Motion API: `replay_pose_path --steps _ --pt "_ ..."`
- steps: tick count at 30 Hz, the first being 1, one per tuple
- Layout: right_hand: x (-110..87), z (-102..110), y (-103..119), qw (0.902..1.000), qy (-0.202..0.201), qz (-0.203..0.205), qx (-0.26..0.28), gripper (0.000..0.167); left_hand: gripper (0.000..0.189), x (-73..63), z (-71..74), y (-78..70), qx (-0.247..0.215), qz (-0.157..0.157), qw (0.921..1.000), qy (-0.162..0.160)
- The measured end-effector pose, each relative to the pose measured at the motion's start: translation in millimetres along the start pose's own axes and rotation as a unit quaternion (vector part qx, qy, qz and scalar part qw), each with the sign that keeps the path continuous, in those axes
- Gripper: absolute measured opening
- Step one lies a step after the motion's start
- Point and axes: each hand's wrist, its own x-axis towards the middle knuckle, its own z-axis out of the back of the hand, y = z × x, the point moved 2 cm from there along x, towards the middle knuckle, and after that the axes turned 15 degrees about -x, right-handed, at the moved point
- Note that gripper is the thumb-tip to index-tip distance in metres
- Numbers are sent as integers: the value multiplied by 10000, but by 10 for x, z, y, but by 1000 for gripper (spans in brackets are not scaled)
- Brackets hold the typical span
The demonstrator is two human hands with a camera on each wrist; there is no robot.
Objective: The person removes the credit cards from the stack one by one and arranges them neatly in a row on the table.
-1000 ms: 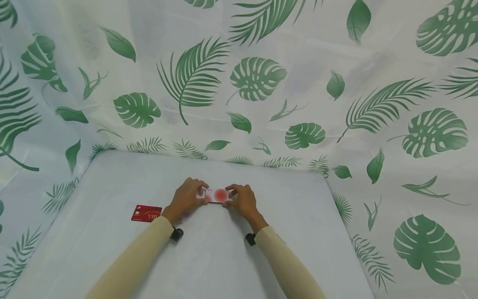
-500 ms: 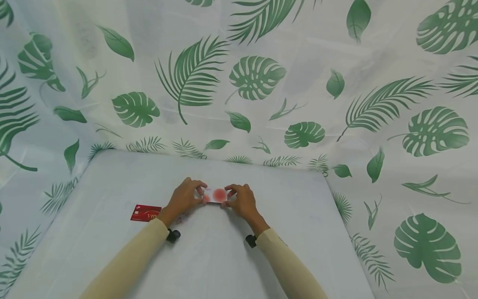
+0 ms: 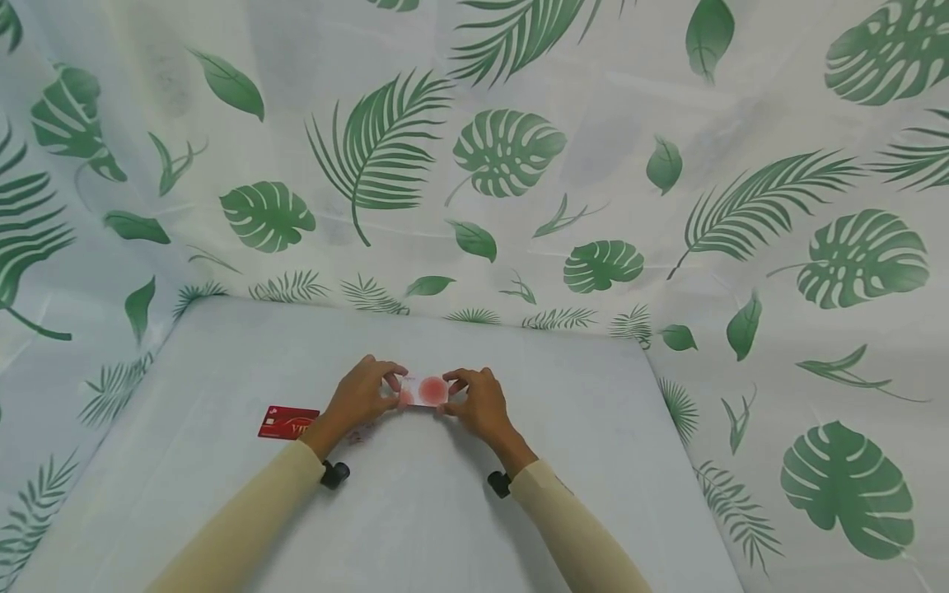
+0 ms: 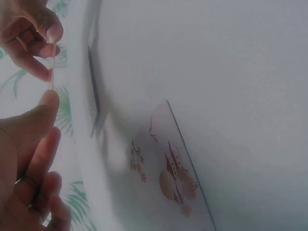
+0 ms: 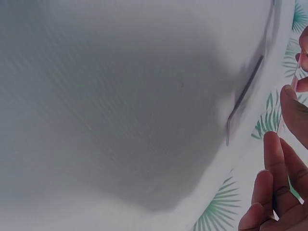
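Between my hands is a small white card [image 3: 425, 391] with a pink round print, held just off the white table [image 3: 415, 511]. My left hand [image 3: 362, 395] pinches its left end between thumb and fingers. The right hand [image 3: 479, 403] pinches the opposite end the same way. The left wrist view shows this card [image 4: 53, 67] edge-on as a thin pink strip, with the left hand [image 4: 31, 149] below it. A pale printed card [image 4: 168, 178] with reddish drawings lies flat there; from the head view the left wrist partly covers it.
A red VIP card [image 3: 287, 422] lies on the table left of my left wrist. Beneath the held card, a thin dark bent strip [image 5: 244, 96] lies on the table; its kind is unclear. Curtains with green leaves [image 3: 511, 152] enclose the table's back and sides.
Both hands and the held card have shifted slightly left, partly with the camera. My left forearm has moved left and nearer. Both hands keep their pinch on the card.
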Motion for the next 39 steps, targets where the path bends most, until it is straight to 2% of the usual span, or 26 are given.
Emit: replay_pose_path --steps 12,18,24,31,39 --pt "-100 -12 55 9999 122 -39 33 51 47 -134 51 -15 34 -29 10000 18" --pt "-159 -6 68 9999 4 103 15 52 49 -194 60 -33 13 -103 9999 20" --pt "-221 -35 80 9998 -20 202 38 51 51 -270 78 -42 30 -41 10000 52" --pt "-293 -51 105 9997 -30 250 -28 50 50 -348 91 -64 91 -206 9997 37" --pt "-377 -40 155 9996 11 283 -38 51 50 -424 77 -32 93 -243 9997 32"
